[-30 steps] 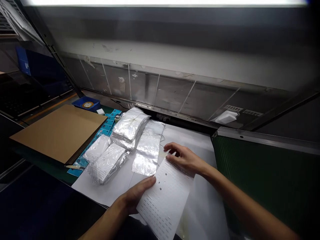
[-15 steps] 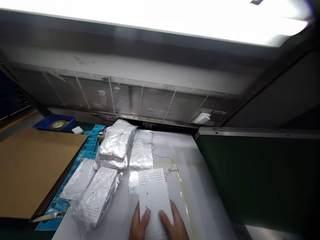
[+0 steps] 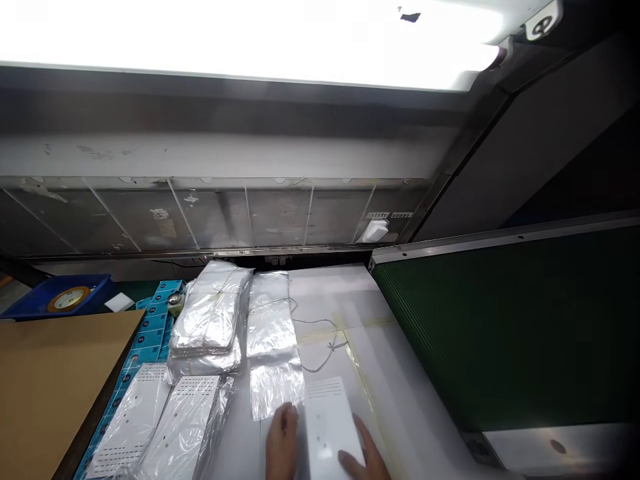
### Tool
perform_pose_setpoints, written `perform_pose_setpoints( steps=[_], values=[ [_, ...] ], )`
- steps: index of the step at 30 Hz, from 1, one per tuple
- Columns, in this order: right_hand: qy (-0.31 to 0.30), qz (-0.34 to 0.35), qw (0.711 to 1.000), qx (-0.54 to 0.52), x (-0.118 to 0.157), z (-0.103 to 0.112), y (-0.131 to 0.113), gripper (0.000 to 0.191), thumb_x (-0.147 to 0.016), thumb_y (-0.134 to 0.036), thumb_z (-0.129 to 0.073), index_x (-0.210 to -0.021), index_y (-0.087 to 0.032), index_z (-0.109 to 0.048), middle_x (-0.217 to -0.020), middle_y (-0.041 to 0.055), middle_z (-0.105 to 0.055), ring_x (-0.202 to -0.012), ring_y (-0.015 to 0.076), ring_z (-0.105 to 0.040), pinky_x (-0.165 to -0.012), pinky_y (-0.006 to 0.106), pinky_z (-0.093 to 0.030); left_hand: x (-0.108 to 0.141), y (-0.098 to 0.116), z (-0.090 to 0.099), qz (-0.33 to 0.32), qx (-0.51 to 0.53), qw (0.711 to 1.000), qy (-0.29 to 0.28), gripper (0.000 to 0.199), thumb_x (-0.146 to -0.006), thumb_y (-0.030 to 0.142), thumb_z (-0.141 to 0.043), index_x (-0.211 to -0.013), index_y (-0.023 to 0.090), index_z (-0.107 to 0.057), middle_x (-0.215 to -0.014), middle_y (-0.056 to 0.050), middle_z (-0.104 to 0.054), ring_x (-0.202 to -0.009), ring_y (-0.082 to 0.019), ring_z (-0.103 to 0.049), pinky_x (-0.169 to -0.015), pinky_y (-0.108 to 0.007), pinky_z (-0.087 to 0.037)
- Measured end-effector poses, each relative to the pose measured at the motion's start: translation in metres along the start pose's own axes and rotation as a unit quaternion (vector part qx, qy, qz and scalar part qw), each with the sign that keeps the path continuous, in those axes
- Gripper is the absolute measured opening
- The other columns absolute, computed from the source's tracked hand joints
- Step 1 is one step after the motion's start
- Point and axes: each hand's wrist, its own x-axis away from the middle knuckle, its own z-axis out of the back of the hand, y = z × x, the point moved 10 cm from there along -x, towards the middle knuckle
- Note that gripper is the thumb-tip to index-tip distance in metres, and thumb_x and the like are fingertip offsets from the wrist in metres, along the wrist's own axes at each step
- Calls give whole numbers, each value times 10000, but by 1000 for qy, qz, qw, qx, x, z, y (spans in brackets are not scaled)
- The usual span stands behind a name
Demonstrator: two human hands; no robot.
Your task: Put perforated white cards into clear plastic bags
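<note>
A white slotted panel (image 3: 330, 427) with rows of slits and small holes stands tilted at the front of the bench, its lower end cut off by the picture's edge. My right hand (image 3: 364, 457) grips its right side, thumb across the face. On the panel's left, my left hand (image 3: 283, 440) has curled fingers, close to the lower edge of a flat clear plastic bag (image 3: 274, 347). Whether anything is pinched in those fingers is hidden. Two more white panels in clear bags (image 3: 183, 423) lie to the left.
Behind the bagged panels is a tied stack of clear bags (image 3: 213, 310). A loose string (image 3: 320, 322) lies on the white bench top (image 3: 400, 373). Cardboard (image 3: 65, 380), blue printed strips (image 3: 150, 327) and a blue tray (image 3: 30, 300) with tape are left; a green conveyor belt (image 3: 525, 333) runs right.
My left hand has let go of the panel and moved to its left side. The panel, still in my right hand, now shows a different slit pattern. The view has shifted right.
</note>
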Motion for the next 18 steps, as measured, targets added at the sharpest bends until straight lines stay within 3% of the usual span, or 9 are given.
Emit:
perform_pose_setpoints(
  steps=[3, 5, 10, 14, 18],
  values=[
    [65, 7, 996, 58, -11, 36, 0, 1044, -628, -669, -572, -1449, -205, -125, -1413, 143, -410, -1235, 346, -462, -981, 448, -415, -31, 11, 6, -77, -97, 992, 12, 408, -914, 440, -259, -1006, 188, -566, -1030, -121, -621, -993, -277, -552, -889, -400, -392],
    [75, 21, 993, 91, -17, 46, -3, 993, -650, -647, -558, -1448, -216, -154, -1424, 129, -392, -1237, 342, -457, -988, 456, -410, -48, 17, 2, -119, -172, 978, -1, 323, -892, 390, -336, -869, 202, -597, -910, -103, -609, -942, -288, -533, -874, -411, -358],
    [37, 6, 992, 118, -24, 34, 0, 987, -673, -623, -557, -1460, -201, -137, -1460, 120, -347, -1276, 324, -420, -1024, 447, -389, -70, 17, -7, -143, -298, 944, -5, 197, -791, 304, -522, -920, 175, -597, -868, -100, -579, -887, -301, -503, -819, -423, -324],
    [25, -18, 995, 95, -25, 22, 3, 989, -660, -613, -579, -1458, -210, -154, -1435, 98, -395, -1268, 311, -437, -1025, 427, -400, -70, 18, -5, -154, -313, 937, -9, 226, -871, 255, -381, -795, 195, -585, -798, -67, -562, -803, -245, -501, -739, -362, -326],
    [4, -13, 996, 84, -26, 14, -2, 948, -673, -571, -594, -1451, -220, -180, -1419, 99, -422, -1244, 315, -463, -997, 430, -427, -65, 22, 2, -152, -260, 953, -11, 305, -900, 269, -320, -730, 207, -566, -769, -53, -561, -777, -221, -511, -696, -329, -343]
  ],
)
